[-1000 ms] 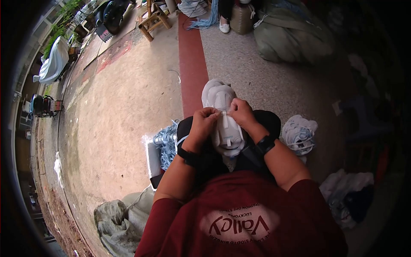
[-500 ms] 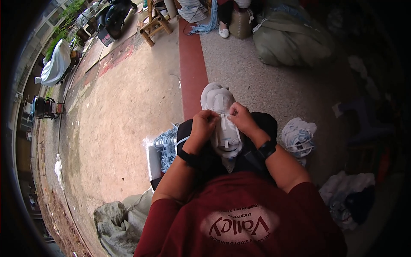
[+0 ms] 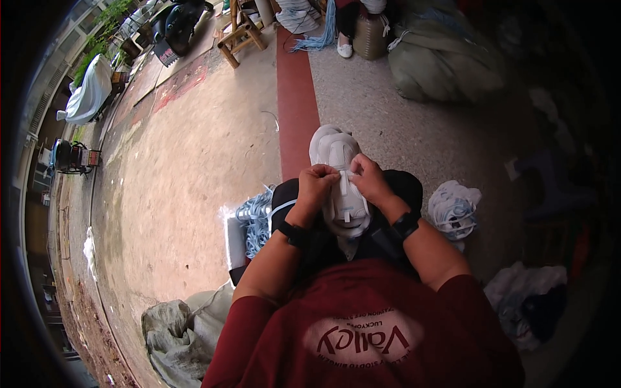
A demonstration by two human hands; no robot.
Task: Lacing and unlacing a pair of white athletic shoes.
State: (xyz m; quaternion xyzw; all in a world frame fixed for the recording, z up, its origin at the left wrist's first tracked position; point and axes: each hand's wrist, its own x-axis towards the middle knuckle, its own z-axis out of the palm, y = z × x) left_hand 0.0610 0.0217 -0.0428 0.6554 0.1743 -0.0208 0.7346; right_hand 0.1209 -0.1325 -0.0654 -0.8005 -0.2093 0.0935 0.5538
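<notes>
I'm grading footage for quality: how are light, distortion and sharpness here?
Head view: the ground at left is bright, while the sack at upper right sinks into shadow; head view: edges bow toward the picture's rim; head view: the shoe shows clearly, but detail between left hand and right hand is too fine to tell.

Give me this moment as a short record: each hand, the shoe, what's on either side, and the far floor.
left hand: left hand, fingertips at the shoe's lacing area; exact grip too small to tell
right hand: right hand, opposite the left, same area; grip also unclear
shoe: pale shoe, between the knees, toe pointing away
left side: blue laces, in a white-edged box
right side: white-and-blue bundle
far floor: bamboo stool, green sack
</notes>
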